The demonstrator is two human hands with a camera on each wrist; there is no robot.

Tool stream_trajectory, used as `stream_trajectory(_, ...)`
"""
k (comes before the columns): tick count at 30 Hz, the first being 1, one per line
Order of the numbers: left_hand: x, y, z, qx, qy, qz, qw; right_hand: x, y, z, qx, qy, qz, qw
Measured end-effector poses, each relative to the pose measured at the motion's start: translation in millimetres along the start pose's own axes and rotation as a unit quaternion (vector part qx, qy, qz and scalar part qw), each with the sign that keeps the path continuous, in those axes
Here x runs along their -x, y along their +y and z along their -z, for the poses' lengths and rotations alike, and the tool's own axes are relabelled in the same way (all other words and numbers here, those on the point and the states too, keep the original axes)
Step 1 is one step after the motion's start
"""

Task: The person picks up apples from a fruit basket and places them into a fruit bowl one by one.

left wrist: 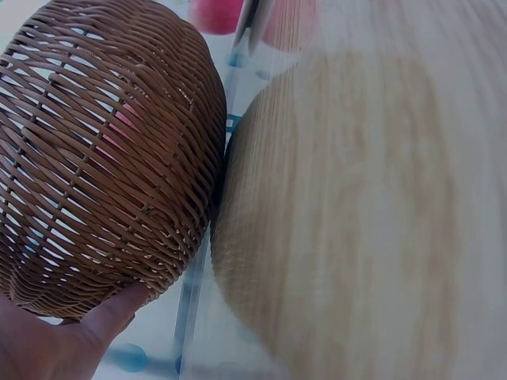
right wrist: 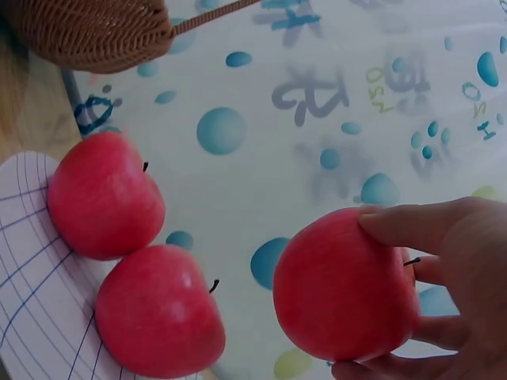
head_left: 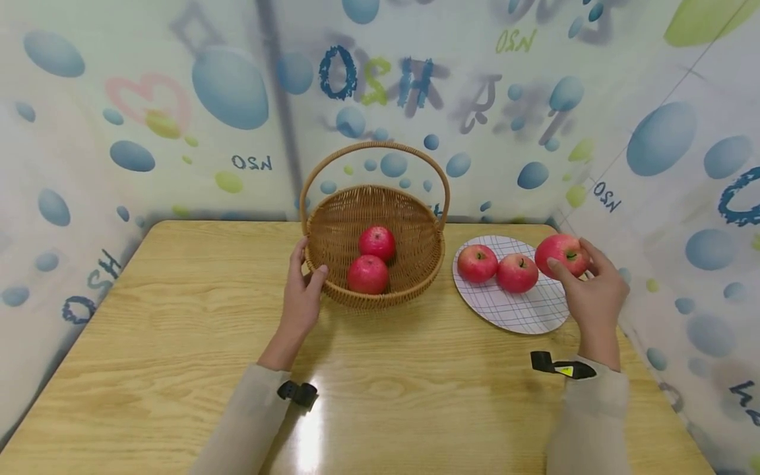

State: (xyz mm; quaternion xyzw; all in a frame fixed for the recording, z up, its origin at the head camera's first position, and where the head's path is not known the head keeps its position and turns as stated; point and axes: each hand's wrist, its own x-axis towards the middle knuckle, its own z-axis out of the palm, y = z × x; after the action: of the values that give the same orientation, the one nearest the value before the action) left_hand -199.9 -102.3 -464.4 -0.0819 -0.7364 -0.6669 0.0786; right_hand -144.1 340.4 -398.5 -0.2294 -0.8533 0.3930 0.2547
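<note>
A wicker basket (head_left: 410, 290) with a tall arched handle stands near the back of the table, two red apples (head_left: 368, 274) inside it. My left hand (head_left: 301, 293) grips the basket's left rim, thumb on the near side; in the left wrist view the thumb presses the woven wall (left wrist: 119, 158). Over the right side of an oval checked plate (head_left: 522, 320), my right hand (head_left: 596, 290) holds a red apple (head_left: 558, 256) between thumb and fingers. The right wrist view shows this apple (right wrist: 344, 289) raised beside two others. Those two apples (head_left: 477, 264) sit side by side on the plate.
The light wood table (head_left: 196, 343) has its back edge against a wall covering (head_left: 237, 191) printed with blue and green spots. A similar printed covering (head_left: 700, 316) runs along the right side, close to my right hand.
</note>
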Motion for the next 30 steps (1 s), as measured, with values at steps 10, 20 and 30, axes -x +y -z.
stream_trajectory(10,0.4,0.6,-3.1,0.011,-0.001,0.005,0.9999,-8.1,24.2,0.8,0.026,0.0,-0.06,0.9979)
stream_trajectory(20,-0.7,-1.9,1.1,0.006,0.0,-0.008,0.9999,-12.0,38.0,-1.8,0.032,-0.014,-0.084,0.9958)
stream_trajectory(30,-0.4,-2.0,-1.0,0.004,0.005,-0.007,0.9999,-14.2,53.3,-12.7,0.029,-0.026,-0.108,0.9933)
